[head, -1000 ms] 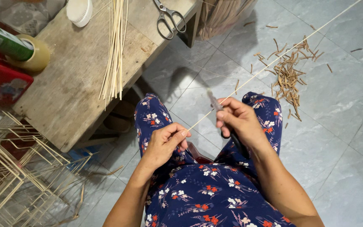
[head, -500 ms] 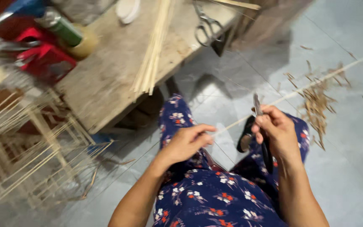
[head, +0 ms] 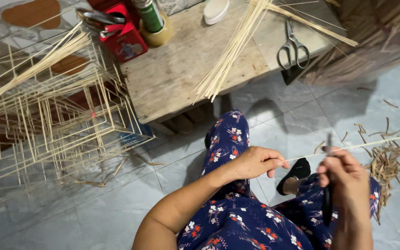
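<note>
My left hand (head: 255,162) pinches the near end of a long thin bamboo strip (head: 376,142) that runs off to the right. Against that strip my right hand (head: 343,178) grips a small dark-handled knife (head: 327,194), blade upward at the strip. Both hands hover over my lap, which is covered by dark blue floral fabric (head: 237,222). To the right of my right hand, a scatter of brown shavings (head: 390,162) lies on the grey tiled floor.
A low wooden bench (head: 177,74) ahead carries a bundle of bamboo sticks (head: 232,51), scissors (head: 292,46), a red box (head: 126,39), a tape roll with a green can (head: 153,23) and a white lid (head: 216,9). Stacked stick frames (head: 47,111) stand at the left.
The view has swung left and down, bringing the stick frames into sight. My right hand has dropped lower with the knife along the strip; my left hand still pinches the strip's end.
</note>
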